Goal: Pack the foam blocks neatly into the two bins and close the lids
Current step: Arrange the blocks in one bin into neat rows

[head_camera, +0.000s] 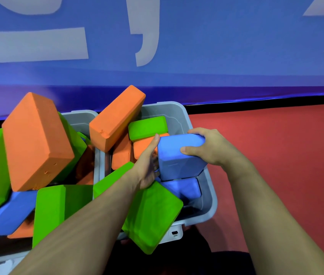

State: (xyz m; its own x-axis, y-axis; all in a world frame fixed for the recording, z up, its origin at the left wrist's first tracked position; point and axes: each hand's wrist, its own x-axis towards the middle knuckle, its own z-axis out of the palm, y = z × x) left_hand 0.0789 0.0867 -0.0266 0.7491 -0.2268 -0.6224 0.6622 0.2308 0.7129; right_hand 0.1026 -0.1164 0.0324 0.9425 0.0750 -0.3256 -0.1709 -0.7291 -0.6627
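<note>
Two grey bins stand side by side, the right bin (209, 187) and the left bin (82, 118), both heaped with orange, green and blue foam blocks. I hold a blue block (179, 155) upright over the right bin's right side. My right hand (210, 147) grips its top right corner, thumb on the front face. My left hand (147, 165) presses flat against the block's left side. Another blue block (185, 188) lies under it. A green block (153, 217) leans over the bin's front rim. A big orange block (36, 139) sticks up from the left bin.
An orange block (115, 118) leans across both bins' shared edge. Red floor (276, 145) spreads to the right. A blue wall banner (216, 46) with pale shapes rises behind. No lids are in view. The right bin's front latch (174, 233) shows.
</note>
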